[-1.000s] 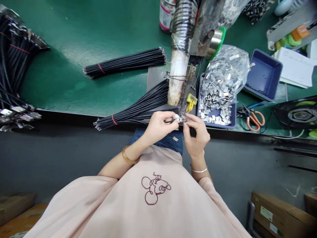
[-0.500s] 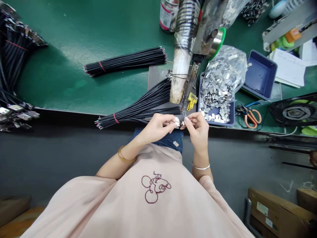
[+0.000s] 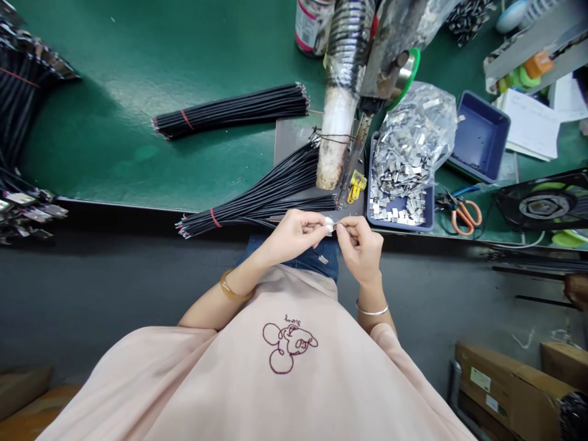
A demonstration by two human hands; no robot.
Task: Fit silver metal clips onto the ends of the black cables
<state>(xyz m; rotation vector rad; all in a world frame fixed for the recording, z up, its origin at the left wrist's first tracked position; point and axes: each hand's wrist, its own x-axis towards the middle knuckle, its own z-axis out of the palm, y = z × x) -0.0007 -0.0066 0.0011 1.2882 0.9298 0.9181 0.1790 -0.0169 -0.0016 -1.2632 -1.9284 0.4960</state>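
Note:
At the table's front edge my left hand [image 3: 301, 236] pinches the end of a black cable, mostly hidden by the fingers. White covers show on its fingertips. My right hand [image 3: 362, 248] meets it from the right, thumb and forefinger closed on a small metal connector that barely shows. Just behind the hands lies a fanned bundle of black cables [image 3: 257, 190], tied with a red band. Above them a soldering iron [image 3: 354, 156] points down beside a wrapped hose [image 3: 333, 138]. A yellow clip [image 3: 356, 187] is close to the right hand.
A blue tray [image 3: 429, 211] holds loose metal connectors and a bag [image 3: 413, 128] of more. Orange-handled pliers [image 3: 466, 217], a second blue tray [image 3: 482, 135] and a fan [image 3: 546, 205] stand right. Another cable bundle [image 3: 234, 110] lies at the back; finished-looking cables [image 3: 22, 110] are far left.
My right hand has turned and drawn in against the left fingertips, with the small metal connector now mostly covered. My left hand has barely moved. The view has shifted slightly.

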